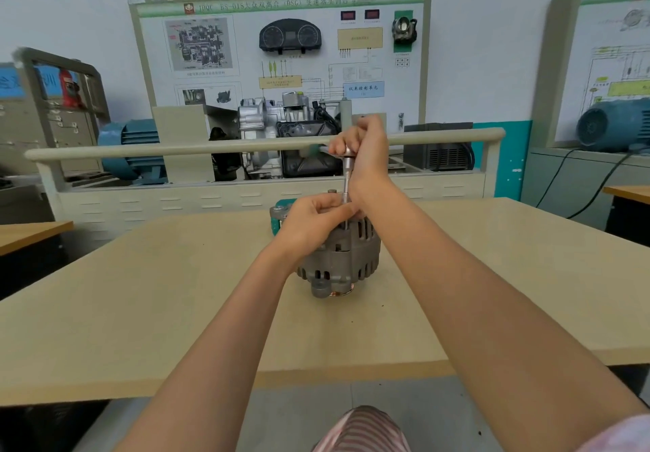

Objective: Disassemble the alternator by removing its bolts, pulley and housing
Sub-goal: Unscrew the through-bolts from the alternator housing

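Two bare hands work over the alternator, which sits near the middle of the beige table. The alternator rests with its shaft axis roughly vertical: the pulley end faces down toward the table at the near side, and the vented grey housing rises above it. A mounting lug projects at the lower near edge, just beside the pulley.

A slim metal socket driver stands upright, its long axis vertical, with the lower tip entering the top of the housing. The right hand is curled around the driver's upper end, gripping it from above. The left hand rests on the top of the alternator, fingers curled and pinching the lower part of the driver shaft.

A green object lies just behind the alternator, partly hidden by the left hand. Beyond the table stands a training board with a mounted gearbox
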Available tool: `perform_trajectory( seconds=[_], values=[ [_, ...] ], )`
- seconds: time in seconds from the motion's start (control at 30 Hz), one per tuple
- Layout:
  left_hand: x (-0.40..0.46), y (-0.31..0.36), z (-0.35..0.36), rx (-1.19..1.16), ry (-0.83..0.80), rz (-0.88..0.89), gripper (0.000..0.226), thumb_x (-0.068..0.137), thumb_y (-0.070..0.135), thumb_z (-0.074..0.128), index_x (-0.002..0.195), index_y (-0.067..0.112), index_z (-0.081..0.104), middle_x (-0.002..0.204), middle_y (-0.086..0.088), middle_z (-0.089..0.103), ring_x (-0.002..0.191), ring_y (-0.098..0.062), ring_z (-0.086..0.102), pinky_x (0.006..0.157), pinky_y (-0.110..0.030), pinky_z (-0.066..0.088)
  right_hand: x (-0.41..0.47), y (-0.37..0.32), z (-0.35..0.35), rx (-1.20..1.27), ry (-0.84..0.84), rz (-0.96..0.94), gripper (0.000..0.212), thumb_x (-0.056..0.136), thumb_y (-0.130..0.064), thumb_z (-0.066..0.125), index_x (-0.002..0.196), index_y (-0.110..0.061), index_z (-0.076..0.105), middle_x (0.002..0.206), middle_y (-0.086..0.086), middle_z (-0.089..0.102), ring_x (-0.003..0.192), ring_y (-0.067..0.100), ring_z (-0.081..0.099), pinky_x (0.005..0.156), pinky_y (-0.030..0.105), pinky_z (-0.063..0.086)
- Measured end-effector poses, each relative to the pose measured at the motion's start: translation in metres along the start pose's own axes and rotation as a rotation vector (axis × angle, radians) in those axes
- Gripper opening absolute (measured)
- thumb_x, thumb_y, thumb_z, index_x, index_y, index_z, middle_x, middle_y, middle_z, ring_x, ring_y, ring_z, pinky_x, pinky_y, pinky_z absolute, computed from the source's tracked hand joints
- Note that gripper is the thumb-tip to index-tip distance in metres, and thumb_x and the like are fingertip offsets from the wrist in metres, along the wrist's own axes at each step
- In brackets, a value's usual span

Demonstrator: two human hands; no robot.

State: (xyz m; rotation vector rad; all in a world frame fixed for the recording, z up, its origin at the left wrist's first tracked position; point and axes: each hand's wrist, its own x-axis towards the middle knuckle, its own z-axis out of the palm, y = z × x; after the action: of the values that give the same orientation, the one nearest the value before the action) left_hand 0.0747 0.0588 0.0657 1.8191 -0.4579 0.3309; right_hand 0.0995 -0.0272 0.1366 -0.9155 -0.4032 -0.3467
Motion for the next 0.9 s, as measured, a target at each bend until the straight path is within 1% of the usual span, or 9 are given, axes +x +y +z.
perform_trajectory(
  seconds=[0.13,0.2,0.27,0.33,0.53,0.63,0.73,0.83,0.9],
  values=[
    [0.000,0.002,0.003,0.007,0.046,0.000,0.018,0.089,0.016,0.063,0.079,0.028,0.071,0.070,0.015,0.072,0.073,0.002,0.067,0.071,-0.014,0.052,-0.005,0.005,-0.001,-0.062,0.027,-0.066,0.047,0.095,-0.012,0.032,0.048,-0.014,0.036,0.047,0.002,0.036,0.048,0.012,0.039,0.055,0.021,0.043],
    [0.000,0.002,0.004,0.066,0.086,-0.011,0.023,0.089,0.011,0.062,0.074,0.028,0.069,0.064,0.016,0.068,0.072,-0.005,0.065,0.069,-0.017,0.050,-0.014,0.014,-0.004,-0.521,0.069,-0.341,0.042,0.093,-0.015,0.036,0.052,-0.013,0.042,0.053,-0.004,0.041,0.054,0.007,0.040,0.057,0.022,0.037],
    [0.000,0.001,0.003,0.130,0.137,-0.039,0.035,0.088,0.003,0.056,0.061,0.025,0.061,0.047,0.016,0.059,0.057,-0.006,0.056,0.051,-0.014,0.043,-0.020,0.027,-0.009,-1.157,0.158,-0.643,0.027,0.088,-0.020,0.041,0.069,-0.011,0.057,0.071,-0.002,0.049,0.072,0.012,0.044,0.072,0.027,0.035],
    [0.000,0.001,0.003,0.151,0.156,-0.059,0.038,0.087,0.000,0.052,0.057,0.023,0.056,0.040,0.015,0.054,0.048,-0.002,0.050,0.043,-0.012,0.036,-0.022,0.029,-0.011,-1.372,0.230,-0.731,0.023,0.087,-0.022,0.043,0.078,-0.009,0.060,0.081,0.002,0.053,0.083,0.020,0.043,0.085,0.032,0.031],
    [-0.002,0.004,0.006,0.064,0.086,-0.021,0.018,0.089,0.016,0.062,0.080,0.029,0.070,0.068,0.016,0.071,0.073,0.000,0.066,0.072,-0.022,0.050,-0.012,0.015,-0.007,-0.761,-0.013,-0.449,0.038,0.083,-0.024,0.037,0.046,-0.018,0.031,0.047,-0.004,0.033,0.051,0.014,0.032,0.054,0.029,0.025],
    [-0.002,0.003,0.004,0.049,0.076,-0.034,0.021,0.091,0.016,0.059,0.079,0.029,0.069,0.070,0.014,0.072,0.074,-0.001,0.067,0.079,-0.027,0.052,-0.014,0.015,0.003,-0.599,-0.100,-0.373,0.038,0.081,-0.024,0.038,0.044,-0.017,0.030,0.042,-0.001,0.028,0.047,0.018,0.027,0.050,0.031,0.021],
    [-0.003,0.003,0.004,0.041,0.082,-0.051,0.021,0.093,0.017,0.058,0.080,0.028,0.069,0.072,0.013,0.072,0.080,-0.007,0.068,0.084,-0.032,0.052,-0.010,0.013,0.012,-0.402,-0.050,-0.276,0.049,0.090,-0.014,0.041,0.043,-0.016,0.029,0.043,0.003,0.027,0.047,0.017,0.026,0.051,0.031,0.023],
    [-0.003,0.003,0.005,0.057,0.100,-0.041,0.021,0.091,0.015,0.059,0.078,0.027,0.069,0.070,0.013,0.071,0.080,-0.009,0.067,0.081,-0.030,0.052,-0.009,0.013,0.010,-0.360,-0.013,-0.236,0.049,0.093,-0.010,0.039,0.045,-0.016,0.030,0.045,0.005,0.029,0.048,0.017,0.027,0.052,0.031,0.024],
    [-0.003,0.003,0.004,0.091,0.138,-0.051,0.032,0.090,0.006,0.057,0.065,0.024,0.064,0.055,0.014,0.064,0.062,-0.001,0.061,0.062,-0.018,0.049,-0.015,0.018,0.005,-0.632,-0.015,-0.450,0.045,0.092,-0.013,0.041,0.047,-0.015,0.035,0.047,-0.001,0.033,0.049,0.014,0.030,0.054,0.030,0.027]
  ],
)
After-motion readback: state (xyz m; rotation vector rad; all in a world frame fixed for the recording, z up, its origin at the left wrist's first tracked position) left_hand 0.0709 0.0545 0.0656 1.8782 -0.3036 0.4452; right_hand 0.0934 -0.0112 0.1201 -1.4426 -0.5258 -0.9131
